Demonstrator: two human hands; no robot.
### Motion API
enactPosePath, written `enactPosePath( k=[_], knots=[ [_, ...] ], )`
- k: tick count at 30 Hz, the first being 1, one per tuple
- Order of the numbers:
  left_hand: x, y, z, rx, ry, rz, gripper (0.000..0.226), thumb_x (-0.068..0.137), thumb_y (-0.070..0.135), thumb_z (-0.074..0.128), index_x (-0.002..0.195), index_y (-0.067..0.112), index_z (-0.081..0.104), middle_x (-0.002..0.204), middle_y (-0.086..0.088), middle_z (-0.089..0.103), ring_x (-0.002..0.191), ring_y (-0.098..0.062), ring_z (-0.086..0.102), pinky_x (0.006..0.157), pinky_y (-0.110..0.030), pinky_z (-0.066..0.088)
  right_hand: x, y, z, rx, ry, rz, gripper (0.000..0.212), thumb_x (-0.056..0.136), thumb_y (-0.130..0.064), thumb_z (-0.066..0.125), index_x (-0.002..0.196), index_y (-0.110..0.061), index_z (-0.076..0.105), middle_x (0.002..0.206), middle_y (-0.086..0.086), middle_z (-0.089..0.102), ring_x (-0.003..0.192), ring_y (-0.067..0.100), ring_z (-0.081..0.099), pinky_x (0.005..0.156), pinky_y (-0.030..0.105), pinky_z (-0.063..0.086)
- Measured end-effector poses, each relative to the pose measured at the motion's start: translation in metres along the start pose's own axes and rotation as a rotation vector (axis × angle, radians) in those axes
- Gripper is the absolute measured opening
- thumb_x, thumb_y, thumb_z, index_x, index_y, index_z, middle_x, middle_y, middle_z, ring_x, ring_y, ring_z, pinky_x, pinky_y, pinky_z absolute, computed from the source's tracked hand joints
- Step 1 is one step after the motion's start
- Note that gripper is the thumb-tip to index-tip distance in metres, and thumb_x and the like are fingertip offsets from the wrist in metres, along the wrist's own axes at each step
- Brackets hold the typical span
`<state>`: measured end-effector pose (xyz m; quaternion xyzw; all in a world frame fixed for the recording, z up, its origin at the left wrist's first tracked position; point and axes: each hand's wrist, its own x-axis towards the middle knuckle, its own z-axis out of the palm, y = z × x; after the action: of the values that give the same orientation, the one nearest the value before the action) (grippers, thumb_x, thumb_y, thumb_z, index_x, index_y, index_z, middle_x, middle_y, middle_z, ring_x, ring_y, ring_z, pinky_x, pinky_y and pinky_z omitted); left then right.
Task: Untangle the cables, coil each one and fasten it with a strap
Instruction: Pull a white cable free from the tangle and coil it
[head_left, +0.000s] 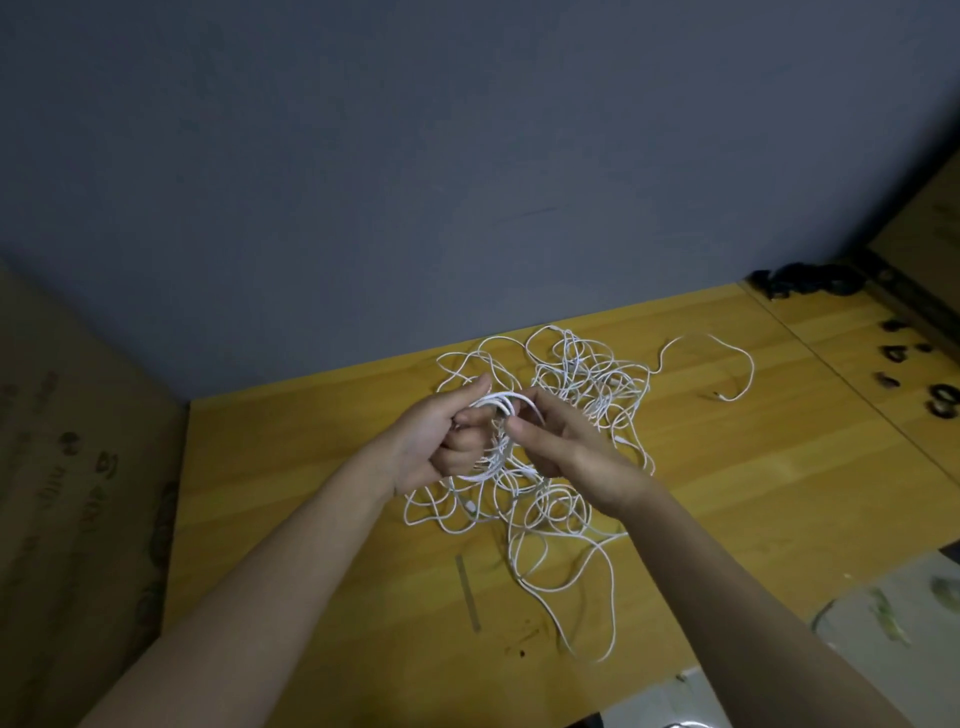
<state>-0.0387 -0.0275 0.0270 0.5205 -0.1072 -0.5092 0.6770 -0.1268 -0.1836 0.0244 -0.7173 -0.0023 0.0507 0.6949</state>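
Looks like a makeshift work corner: a yellow wooden bench (322, 467) pushed against a plain grey wall (415, 156), printed cardboard sheets (67, 467) propped at the left.

text: none legible | cardboard panel (78, 467): dark print, too blurred to read
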Motion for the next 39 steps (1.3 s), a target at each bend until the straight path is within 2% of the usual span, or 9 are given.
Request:
enactPosePath(
  k=[4, 9, 15, 19, 26, 29, 32, 36, 39],
  knots=[
    [0.007, 0.003, 0.001, 0.119, 0.288, 0.073, 0.057, 0.092, 0.048, 0.050, 0.044, 0.026, 0.030, 0.043, 0.009, 0.022, 0.036, -0.008, 0.019, 0.036, -0.016, 0.020, 0.007, -0.001, 0.016, -0.100, 0.263, -0.094, 0.020, 0.102, -0.012, 0.042, 0.090, -0.011, 0.058, 0.065, -0.004, 0.059, 0.044, -0.002, 0.046, 0.046, 0.007, 0.033],
    [0.011, 0.002, 0.005, 0.199, 0.482, 0.144, 0.058, 0.086, 0.047, 0.062, 0.042, 0.024, 0.032, 0.043, 0.004, 0.027, 0.040, -0.013, 0.030, 0.049, -0.025, 0.028, 0.007, 0.006, 0.026, -0.001, 0.295, -0.055, 0.025, 0.099, -0.035, 0.047, 0.088, -0.014, 0.055, 0.060, -0.012, 0.042, 0.048, 0.001, 0.033, 0.045, 0.014, 0.030],
    [0.007, -0.008, 0.013, 0.042, 0.276, 0.173, 0.048, 0.083, 0.060, 0.045, 0.054, 0.023, 0.036, 0.049, 0.005, 0.033, 0.048, -0.014, 0.051, 0.057, -0.024, 0.044, 0.012, 0.012, 0.024, 0.124, 0.501, -0.005, 0.028, 0.101, -0.024, 0.044, 0.078, -0.019, 0.058, 0.051, -0.013, 0.041, 0.043, 0.000, 0.034, 0.041, 0.013, 0.030],
    [-0.006, -0.011, 0.017, -0.156, 0.029, 0.225, 0.030, 0.092, 0.041, 0.039, 0.075, 0.016, 0.041, 0.050, 0.009, 0.032, 0.040, -0.006, 0.033, 0.050, -0.018, 0.043, 0.012, 0.009, 0.022, 0.260, 0.411, 0.007, 0.031, 0.101, -0.022, 0.044, 0.076, -0.018, 0.061, 0.054, -0.005, 0.042, 0.041, 0.003, 0.035, 0.039, 0.014, 0.031],
    [0.001, 0.013, 0.013, -0.472, 0.279, 0.428, 0.038, 0.104, 0.034, 0.029, 0.076, 0.014, 0.045, 0.047, 0.008, 0.031, 0.036, -0.005, 0.024, 0.046, -0.018, 0.044, -0.008, 0.050, 0.024, -0.272, 0.172, 0.109, 0.025, 0.104, -0.019, 0.035, 0.107, -0.010, 0.058, 0.067, 0.004, 0.059, 0.052, 0.007, 0.049, 0.054, 0.021, 0.041],
    [0.015, 0.015, 0.007, -0.205, 0.403, 0.523, 0.038, 0.105, 0.031, 0.027, 0.080, 0.010, 0.047, 0.054, 0.004, 0.056, 0.041, -0.008, 0.048, 0.058, -0.022, 0.053, -0.019, 0.065, 0.034, -0.726, -0.022, 0.118, 0.029, 0.104, -0.030, 0.034, 0.115, -0.014, 0.056, 0.078, 0.004, 0.061, 0.072, 0.020, 0.059, 0.063, 0.032, 0.042],
    [0.020, 0.006, 0.004, 0.465, 0.443, 0.464, 0.025, 0.105, 0.032, 0.025, 0.096, 0.014, 0.040, 0.084, 0.005, 0.070, 0.062, -0.008, 0.068, 0.064, -0.022, 0.052, -0.023, 0.055, 0.033, -1.101, -0.072, -0.164, 0.028, 0.103, -0.030, 0.036, 0.111, -0.011, 0.056, 0.096, 0.009, 0.065, 0.088, 0.031, 0.059, 0.064, 0.036, 0.042],
    [0.013, -0.007, -0.007, 1.181, 0.301, 0.226, 0.030, 0.102, 0.044, 0.027, 0.109, 0.016, 0.038, 0.089, 0.004, 0.069, 0.068, -0.013, 0.066, 0.071, -0.036, 0.048, -0.023, 0.023, 0.016, -1.089, 0.134, -0.550, 0.018, 0.086, -0.008, 0.058, 0.101, -0.010, 0.069, 0.081, 0.003, 0.068, 0.072, 0.020, 0.062, 0.059, 0.027, 0.047],
    [0.003, -0.015, 0.000, 1.100, 0.220, 0.226, 0.034, 0.101, 0.046, 0.030, 0.087, 0.023, 0.051, 0.059, 0.008, 0.056, 0.052, -0.010, 0.050, 0.057, -0.032, 0.043, -0.009, 0.005, -0.014, -0.921, 0.329, -0.488, 0.020, 0.086, -0.008, 0.059, 0.099, -0.014, 0.073, 0.080, -0.001, 0.064, 0.070, 0.013, 0.059, 0.060, 0.027, 0.046]
  ],
)
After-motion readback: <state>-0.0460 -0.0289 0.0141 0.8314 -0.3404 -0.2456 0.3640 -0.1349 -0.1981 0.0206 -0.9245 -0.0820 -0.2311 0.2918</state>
